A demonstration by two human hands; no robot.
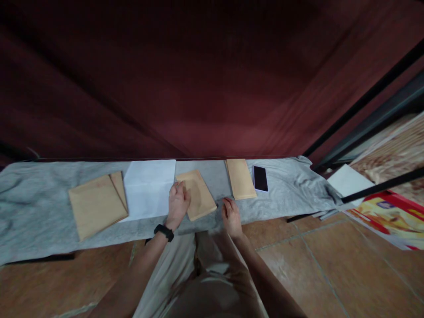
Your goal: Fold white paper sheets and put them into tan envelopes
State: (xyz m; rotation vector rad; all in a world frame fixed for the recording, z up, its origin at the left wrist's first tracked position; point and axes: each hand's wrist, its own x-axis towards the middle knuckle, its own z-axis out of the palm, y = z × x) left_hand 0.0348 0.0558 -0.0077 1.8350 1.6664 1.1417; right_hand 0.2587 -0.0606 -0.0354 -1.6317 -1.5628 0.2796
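A brown paper envelope [200, 196] lies tilted on the grey cloth in front of me. My left hand [179, 201], with a dark band on its wrist, is at the envelope's left edge, its fingers curled closed there. Beside the envelope's lower right corner, my right hand [231, 215] has its fingers bent together; whatever may be between them is too small to make out. Left of the envelope, a white sheet of paper [149, 187] with a fold line lies flat, close to my left hand.
More brown envelopes [97, 203] overlap at the left, and another brown envelope [241, 179] lies at the right beside a phone [260, 178]. Grey cloth [285, 190] covers the narrow surface. Behind it hangs a dark red curtain [205, 88]. A colourful box [391, 216] and dark bars stand right.
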